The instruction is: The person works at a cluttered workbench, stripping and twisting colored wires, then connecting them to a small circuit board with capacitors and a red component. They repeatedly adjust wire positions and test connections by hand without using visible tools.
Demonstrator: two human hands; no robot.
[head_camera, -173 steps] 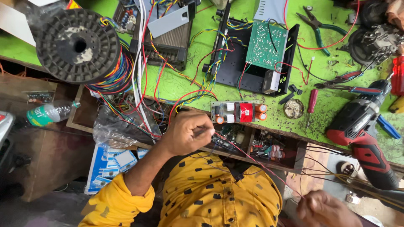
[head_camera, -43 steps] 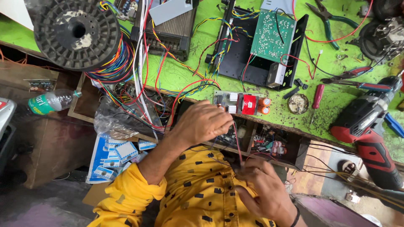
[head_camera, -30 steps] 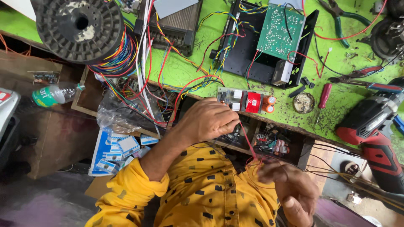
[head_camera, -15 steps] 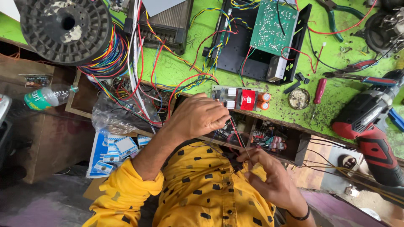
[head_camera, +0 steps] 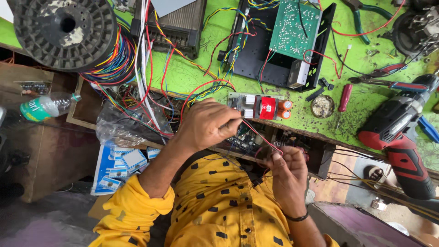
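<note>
Thin red wire (head_camera: 256, 132) runs taut on a diagonal between both grips: left hand (head_camera: 208, 123) pinches its upper end beside the small circuit board (head_camera: 260, 106), right hand (head_camera: 286, 171) clenches the lower end.

The left hand (head_camera: 208, 126) curls knuckles-up with fingertips pinched, while the right hand (head_camera: 286, 176) sits just below it, fingers bunched together.

Green workbench (head_camera: 192, 77) under daylight — wooden drawers (head_camera: 77, 110), grey floor (head_camera: 41, 224) below.
</note>
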